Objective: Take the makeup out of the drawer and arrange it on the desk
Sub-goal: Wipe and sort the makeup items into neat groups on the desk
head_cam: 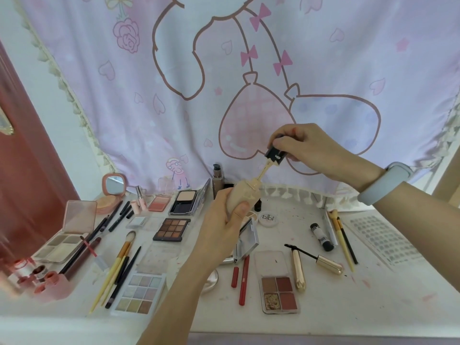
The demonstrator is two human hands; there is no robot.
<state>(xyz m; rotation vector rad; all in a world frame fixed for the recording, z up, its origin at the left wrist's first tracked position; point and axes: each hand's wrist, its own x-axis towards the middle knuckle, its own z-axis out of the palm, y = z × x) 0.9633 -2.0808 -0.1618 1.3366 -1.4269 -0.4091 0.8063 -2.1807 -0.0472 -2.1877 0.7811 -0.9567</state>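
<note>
Head view is showing both hands raised above the middle of the bench [311, 290], working on one beige foundation bottle [242, 195]. The left hand [224, 222] is gripping the bottle body from below, fingers curled round it and thumb lying across its lower end. The right hand [303, 143] is pinching the dark cap [275, 154] from above, fingers closed on it. The cap is standing apart from the bottle neck, and the applicator wand [263, 171] is bridging the gap, its lower end sitting in the neck. The governing relation is the shared long axis: the bottle, wand and cap are lying on one tilted line, running from the left hand at lower left up to the right hand at upper right, toward the back edge of the bench. Any seating or withdrawal of the wand is judged to require travel along that line, since sideways drift would likely scrape product on the neck. The right hand is the nearer one to the cap end; the left hand is serving as the fixed support. Below, the bench is carrying laid-out makeup: a brown eyeshadow palette [171, 229] left of the hands, a four-pan palette [278, 293] toward the front edge, and an open mascara wand [316, 258] to the right. No drawer is in view.
</note>
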